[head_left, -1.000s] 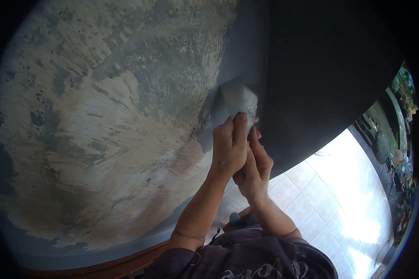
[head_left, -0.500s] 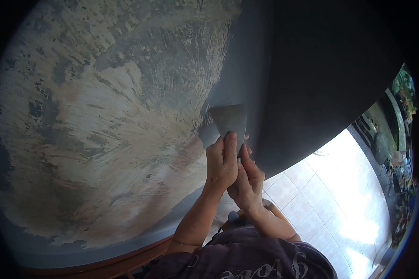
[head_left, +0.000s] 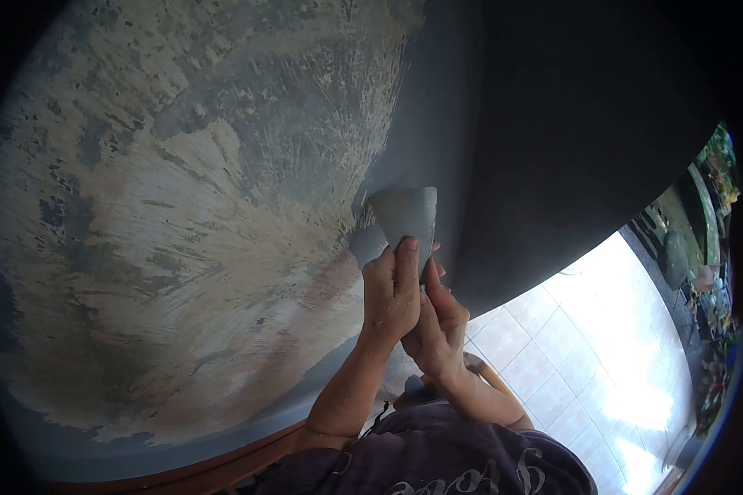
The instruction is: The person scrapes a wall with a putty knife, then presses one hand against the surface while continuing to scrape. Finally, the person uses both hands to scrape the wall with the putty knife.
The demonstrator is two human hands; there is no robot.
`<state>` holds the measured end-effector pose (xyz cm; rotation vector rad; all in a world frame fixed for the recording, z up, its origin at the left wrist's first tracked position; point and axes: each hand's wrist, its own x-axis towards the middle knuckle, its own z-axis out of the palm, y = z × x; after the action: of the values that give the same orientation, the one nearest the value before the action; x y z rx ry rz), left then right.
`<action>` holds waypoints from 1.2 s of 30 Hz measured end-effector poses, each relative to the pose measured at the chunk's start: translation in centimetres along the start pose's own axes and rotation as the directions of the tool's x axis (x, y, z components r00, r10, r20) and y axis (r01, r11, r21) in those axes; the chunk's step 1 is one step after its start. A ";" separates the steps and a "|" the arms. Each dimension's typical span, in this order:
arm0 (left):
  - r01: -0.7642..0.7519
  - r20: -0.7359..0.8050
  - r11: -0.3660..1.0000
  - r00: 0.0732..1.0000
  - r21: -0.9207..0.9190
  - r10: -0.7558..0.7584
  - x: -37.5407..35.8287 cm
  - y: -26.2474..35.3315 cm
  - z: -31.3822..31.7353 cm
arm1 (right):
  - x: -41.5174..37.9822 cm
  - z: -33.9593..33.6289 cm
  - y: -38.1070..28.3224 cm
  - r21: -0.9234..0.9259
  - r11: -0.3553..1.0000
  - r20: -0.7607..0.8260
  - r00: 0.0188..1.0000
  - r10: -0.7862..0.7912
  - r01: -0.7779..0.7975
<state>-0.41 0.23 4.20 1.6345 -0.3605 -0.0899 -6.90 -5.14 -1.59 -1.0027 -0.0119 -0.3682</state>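
Note:
A putty knife (head_left: 404,213) with a wide, flat metal blade has its broad edge up against the wall (head_left: 264,210), where grey paint meets a patch scraped to a pale layer. My left hand (head_left: 392,289) is closed around the tool, its thumb lying along the base of the blade. Just below and to the right, my right hand (head_left: 439,326) wraps the lower end, its fingers pressed close to the left one. Most of the handle is hidden by the hands. Small pale flecks cling to both hands.
Dark grey wall (head_left: 570,140) continues to the right past a corner. Pale floor tiles (head_left: 545,355) lie below, bright with glare. Plants and assorted items (head_left: 702,256) stand at the far right. A reddish-brown wooden edge (head_left: 182,474) runs along the bottom left.
The putty knife's blade has tilted slightly and catches more light. Both hands keep their grip, almost in the same place. The view has shifted a little.

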 end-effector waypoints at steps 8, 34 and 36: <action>-0.086 0.009 0.994 0.996 0.060 0.086 1.8 1.3 0.2 | 1.7 0.8 -0.9 0.087 0.996 -0.047 0.999 -0.026 0.030; 0.017 -0.058 0.996 0.998 -0.091 -0.022 -0.9 -0.5 0.8 | -0.5 -0.9 -0.1 -0.015 0.999 -0.028 0.999 0.042 -0.042; 0.015 -0.061 0.997 0.998 -0.076 -0.020 -0.8 -0.5 0.8 | -0.3 -1.0 -0.1 -0.027 0.999 -0.029 0.999 0.044 -0.045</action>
<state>-1.30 -0.26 3.48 1.5621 -0.2925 -0.0654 -7.39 -5.92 -2.16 -1.0230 0.0409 -0.3429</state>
